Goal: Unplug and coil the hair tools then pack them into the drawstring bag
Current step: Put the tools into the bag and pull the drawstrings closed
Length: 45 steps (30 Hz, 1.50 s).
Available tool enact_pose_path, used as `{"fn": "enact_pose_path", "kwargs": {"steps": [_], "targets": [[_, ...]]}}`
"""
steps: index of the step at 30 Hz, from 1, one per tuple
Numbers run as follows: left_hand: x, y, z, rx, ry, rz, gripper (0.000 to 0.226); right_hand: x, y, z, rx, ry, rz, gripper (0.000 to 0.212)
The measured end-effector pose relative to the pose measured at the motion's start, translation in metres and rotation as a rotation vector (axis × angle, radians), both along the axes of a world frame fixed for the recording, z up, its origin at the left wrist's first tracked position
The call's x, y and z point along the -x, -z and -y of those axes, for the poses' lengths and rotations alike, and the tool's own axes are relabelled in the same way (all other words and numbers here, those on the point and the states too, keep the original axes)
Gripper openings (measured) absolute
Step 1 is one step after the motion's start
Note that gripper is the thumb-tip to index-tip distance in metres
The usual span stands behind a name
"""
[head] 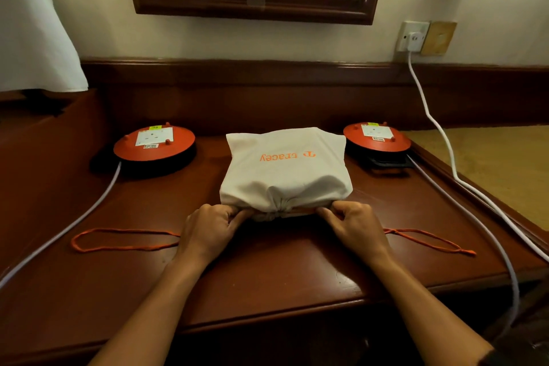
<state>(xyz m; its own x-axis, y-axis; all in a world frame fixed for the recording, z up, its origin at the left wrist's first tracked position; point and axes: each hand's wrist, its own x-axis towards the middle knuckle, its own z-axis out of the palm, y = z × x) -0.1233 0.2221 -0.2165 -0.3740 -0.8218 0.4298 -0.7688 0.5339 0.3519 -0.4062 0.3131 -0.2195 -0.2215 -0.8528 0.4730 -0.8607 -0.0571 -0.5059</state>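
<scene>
White drawstring bag (285, 169) sits mid-desk (267, 270), mouth cinched, facing you. Your left hand (208, 232) and right hand (356, 229) each pinch orange drawstring (124, 239) beside mouth, apparently taut.

Sitting on the surface (297, 270) are one white drawstring bag (285, 169), two orange cable reels (154, 142) (376, 137), two orange drawstring loops (118, 239) (427, 239) and two hands (208, 229) (353, 224), while one white plug (415, 38) is occupying the single wall socket (408, 36).
</scene>
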Motion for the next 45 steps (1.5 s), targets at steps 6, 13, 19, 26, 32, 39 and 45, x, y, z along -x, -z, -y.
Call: {"fn": "enact_pose_path", "kwargs": {"steps": [6, 13, 19, 26, 32, 39, 45], "targets": [[-0.001, 0.002, 0.0, 0.0, -0.001, -0.034, 0.068, -0.001, 0.002, -0.007, 0.053, -0.047, 0.048, 0.046], [-0.008, -0.004, -0.017, -0.118, 0.124, -0.303, 0.047, -0.005, -0.01, -0.02, 0.011, -0.081, 0.266, 0.036], [-0.025, -0.016, -0.044, -0.204, 0.109, -0.694, 0.045, -0.013, -0.03, -0.053, 0.142, -0.167, 0.585, 0.036], [-0.007, -0.04, -0.071, -0.379, 0.239, -0.837, 0.035, -0.045, -0.062, -0.069, 0.16, -0.255, 0.728, 0.028], [0.003, -0.068, -0.081, -0.218, 0.283, -0.548, 0.015, -0.055, -0.089, -0.073, 0.085, -0.307, 0.625, 0.022], [0.023, -0.167, -0.05, 0.015, 0.228, 0.313, 0.025, -0.044, -0.171, -0.031, -0.069, -0.221, 0.066, 0.018], [0.053, -0.236, -0.01, 0.118, 0.218, 0.824, 0.047, -0.033, -0.24, 0.021, -0.218, -0.181, -0.209, 0.027]]}}
